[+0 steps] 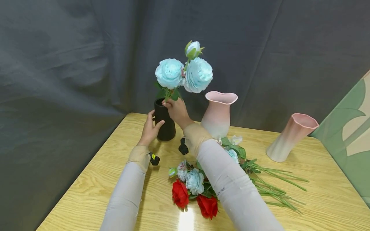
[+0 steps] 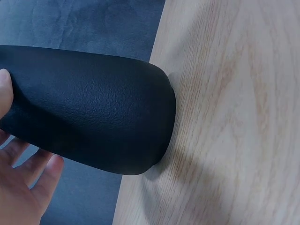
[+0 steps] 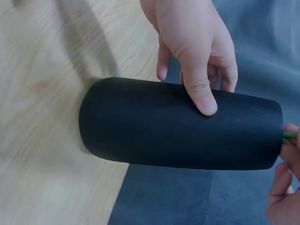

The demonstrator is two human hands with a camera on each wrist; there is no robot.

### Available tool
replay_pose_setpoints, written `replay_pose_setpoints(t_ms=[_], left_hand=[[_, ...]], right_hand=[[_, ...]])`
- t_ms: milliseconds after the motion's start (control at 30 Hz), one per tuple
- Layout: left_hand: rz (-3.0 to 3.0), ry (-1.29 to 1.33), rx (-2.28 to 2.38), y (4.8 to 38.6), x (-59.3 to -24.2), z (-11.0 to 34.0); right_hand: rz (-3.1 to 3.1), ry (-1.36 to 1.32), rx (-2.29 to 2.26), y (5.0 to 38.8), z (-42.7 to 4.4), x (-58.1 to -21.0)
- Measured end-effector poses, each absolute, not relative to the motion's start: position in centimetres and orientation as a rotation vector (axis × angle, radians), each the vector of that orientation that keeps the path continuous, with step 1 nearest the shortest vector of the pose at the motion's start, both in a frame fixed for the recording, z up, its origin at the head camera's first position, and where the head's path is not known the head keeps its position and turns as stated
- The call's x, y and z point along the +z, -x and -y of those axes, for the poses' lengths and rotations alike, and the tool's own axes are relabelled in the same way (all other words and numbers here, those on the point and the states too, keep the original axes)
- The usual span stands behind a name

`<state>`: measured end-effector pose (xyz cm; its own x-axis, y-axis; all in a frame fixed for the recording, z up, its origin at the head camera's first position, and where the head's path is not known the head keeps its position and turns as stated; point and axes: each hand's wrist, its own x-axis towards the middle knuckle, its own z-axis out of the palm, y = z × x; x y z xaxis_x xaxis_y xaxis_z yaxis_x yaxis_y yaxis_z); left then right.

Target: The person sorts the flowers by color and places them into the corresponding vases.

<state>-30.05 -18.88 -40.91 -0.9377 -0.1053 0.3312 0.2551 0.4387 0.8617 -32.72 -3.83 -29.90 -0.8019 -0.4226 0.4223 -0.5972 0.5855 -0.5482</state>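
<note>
Dark grey cloth (image 1: 72, 64) hangs behind the wooden counter (image 1: 95, 179). At the left, the left hand (image 1: 149, 131) is clamped on the side of the black vase (image 1: 167, 128), with the thumb on its wall; the vase stands near the back edge. Next comes the right hand (image 1: 177, 110), its fingertips together on the green stem (image 3: 289, 134) just at the vase mouth. Above it rise the pale blue flowers (image 1: 198, 75), two full heads and one bud. How deep the stem goes, I cannot tell.

To do this step well, in my judgement, the left hand should hold the vase firmly, because the big heads may make it top-heavy. The stem is better lowered straight, little by little, so that the leaves do not catch on the rim.

Further right, loose red flowers (image 1: 180, 193) lie with blue ones on the counter, partly under the right sleeve (image 1: 228, 183). Behind them stands the wide pink-white vase (image 1: 218, 118); then the slim pink-white vase (image 1: 290, 138), before a leaf-patterned panel (image 1: 347, 134).
</note>
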Motion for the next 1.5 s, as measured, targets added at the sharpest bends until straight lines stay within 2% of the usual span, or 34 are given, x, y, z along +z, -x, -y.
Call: replay_pose_setpoints(t_ms=[200, 467, 800, 1233, 1500], left_hand=[[2.354, 0.156, -1.471, 30.1, -40.5, 19.1], [2.355, 0.149, -1.468, 30.0, -40.4, 18.2], [2.352, 0.177, -1.457, 30.1, -40.2, 17.6], [2.35, 0.192, -1.447, 30.2, -40.3, 17.5], [2.371, 0.173, -1.457, 30.0, -40.0, 17.5]], right_hand=[[2.653, -0.809, 1.029, 32.3, 4.4, -28.9], [2.746, -0.547, 1.04, 31.9, 4.9, -29.3], [2.66, -0.374, 1.145, 32.0, 3.5, -29.0], [2.636, -0.647, 1.052, 32.8, 0.9, -29.2], [2.666, -0.577, 1.273, 32.5, -2.1, -27.8]])
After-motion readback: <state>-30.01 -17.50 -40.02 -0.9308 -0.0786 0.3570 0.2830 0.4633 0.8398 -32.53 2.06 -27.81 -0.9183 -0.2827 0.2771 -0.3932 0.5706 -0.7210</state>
